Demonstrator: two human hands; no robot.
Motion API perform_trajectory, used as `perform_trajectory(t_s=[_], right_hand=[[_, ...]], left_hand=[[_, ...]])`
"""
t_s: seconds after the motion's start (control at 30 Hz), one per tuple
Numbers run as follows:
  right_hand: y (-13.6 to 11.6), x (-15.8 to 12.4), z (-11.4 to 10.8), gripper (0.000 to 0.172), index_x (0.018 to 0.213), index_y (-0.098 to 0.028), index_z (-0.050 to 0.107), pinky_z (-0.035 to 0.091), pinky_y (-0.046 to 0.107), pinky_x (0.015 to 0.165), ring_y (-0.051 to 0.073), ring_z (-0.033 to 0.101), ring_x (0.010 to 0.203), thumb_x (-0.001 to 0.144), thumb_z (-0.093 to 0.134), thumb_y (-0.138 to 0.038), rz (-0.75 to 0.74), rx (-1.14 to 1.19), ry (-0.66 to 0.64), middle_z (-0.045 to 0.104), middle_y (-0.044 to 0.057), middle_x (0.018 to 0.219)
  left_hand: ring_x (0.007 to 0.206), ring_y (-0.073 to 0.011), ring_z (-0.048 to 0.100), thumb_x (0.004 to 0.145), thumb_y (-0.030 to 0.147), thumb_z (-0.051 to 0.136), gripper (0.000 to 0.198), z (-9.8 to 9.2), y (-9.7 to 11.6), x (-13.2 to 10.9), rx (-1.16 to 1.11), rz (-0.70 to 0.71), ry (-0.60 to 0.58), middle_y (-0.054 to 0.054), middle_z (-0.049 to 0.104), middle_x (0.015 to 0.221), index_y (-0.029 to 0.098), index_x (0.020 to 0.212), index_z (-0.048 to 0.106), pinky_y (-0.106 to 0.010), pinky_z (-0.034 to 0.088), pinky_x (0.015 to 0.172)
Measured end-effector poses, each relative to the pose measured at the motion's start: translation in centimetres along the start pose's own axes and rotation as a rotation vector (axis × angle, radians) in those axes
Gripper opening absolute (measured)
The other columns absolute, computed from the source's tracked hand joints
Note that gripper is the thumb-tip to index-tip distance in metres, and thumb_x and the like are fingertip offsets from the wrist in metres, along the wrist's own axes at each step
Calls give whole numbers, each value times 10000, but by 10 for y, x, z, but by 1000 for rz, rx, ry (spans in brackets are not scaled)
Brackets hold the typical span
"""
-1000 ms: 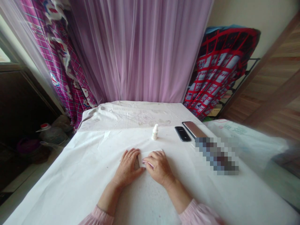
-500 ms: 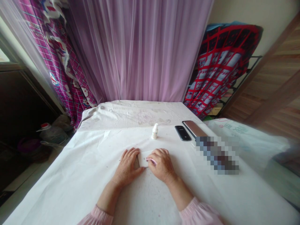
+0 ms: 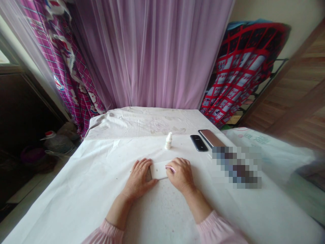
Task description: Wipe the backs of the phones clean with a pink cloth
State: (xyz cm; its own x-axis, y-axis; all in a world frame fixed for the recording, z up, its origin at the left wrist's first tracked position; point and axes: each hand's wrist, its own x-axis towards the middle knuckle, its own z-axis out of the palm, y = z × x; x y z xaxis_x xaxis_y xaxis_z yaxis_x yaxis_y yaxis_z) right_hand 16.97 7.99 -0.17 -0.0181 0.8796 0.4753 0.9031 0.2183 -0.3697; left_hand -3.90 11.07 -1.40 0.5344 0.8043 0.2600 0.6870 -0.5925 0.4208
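A flat white rectangular piece with a small grey mark lies on the white cloth between my hands; its exact kind is not clear. Thumb and forefinger of my left hand hold its left end at the corners, the other fingers stretched on the table. My right hand is closed over its right end, fingers curled round a folded pink-edged cloth pressed onto the surface. Most of that cloth is hidden in the hand. A small white bottle stands upright just beyond.
Right of the bottle lie a black phone and a larger phone with a pinkish face. A pixelated patch hides something beside them. A sheer plastic sheet covers the right side. Purple curtains hang behind the table.
My right hand has slid right along the white piece with the pink-edged cloth, uncovering more of its face. My left hand stays at the left end.
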Motion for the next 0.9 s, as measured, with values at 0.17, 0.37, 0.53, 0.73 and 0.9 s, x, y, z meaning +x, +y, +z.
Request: perform_trajectory(t_s=[0.17,0.37,0.53,0.73,0.9], right_hand=[[-6,-1,3,148,778,-233,701,293,311,807,178,522,834,769,606,-120,-51,54,-14,647,25,802],[-17,-2,4,157,827,-251,709,306,302,817,166,519,842,819,603,-134,-111,80,-75,634,15,825],[-23,-3,6,146,849,-257,707,307,305,831,164,513,851,833,612,-147,-159,117,-102,634,6,833],[-22,-3,5,169,822,-251,707,302,317,829,170,509,833,792,611,-115,-155,140,-102,633,8,808],[-18,-3,2,136,777,-224,688,303,314,825,176,520,832,761,603,-119,-119,129,-108,629,20,791]], left_hand=[[1300,-311,434,736,364,697,588,2,-2,0,9,8,12,-130,537,1350,197,1258,485,-542,274,1104],[1297,-307,440,746,386,688,585,3,-2,-1,12,19,29,-129,541,1348,207,1264,484,-540,273,1105],[1288,-312,452,748,389,683,578,5,-3,-1,17,15,37,-131,549,1339,209,1263,491,-543,284,1099],[1291,-317,448,748,395,680,586,4,-2,-1,22,17,35,-131,543,1346,215,1272,491,-546,286,1096],[1288,-312,449,745,394,689,589,3,-1,0,14,14,26,-126,543,1347,218,1270,489,-541,278,1101]])
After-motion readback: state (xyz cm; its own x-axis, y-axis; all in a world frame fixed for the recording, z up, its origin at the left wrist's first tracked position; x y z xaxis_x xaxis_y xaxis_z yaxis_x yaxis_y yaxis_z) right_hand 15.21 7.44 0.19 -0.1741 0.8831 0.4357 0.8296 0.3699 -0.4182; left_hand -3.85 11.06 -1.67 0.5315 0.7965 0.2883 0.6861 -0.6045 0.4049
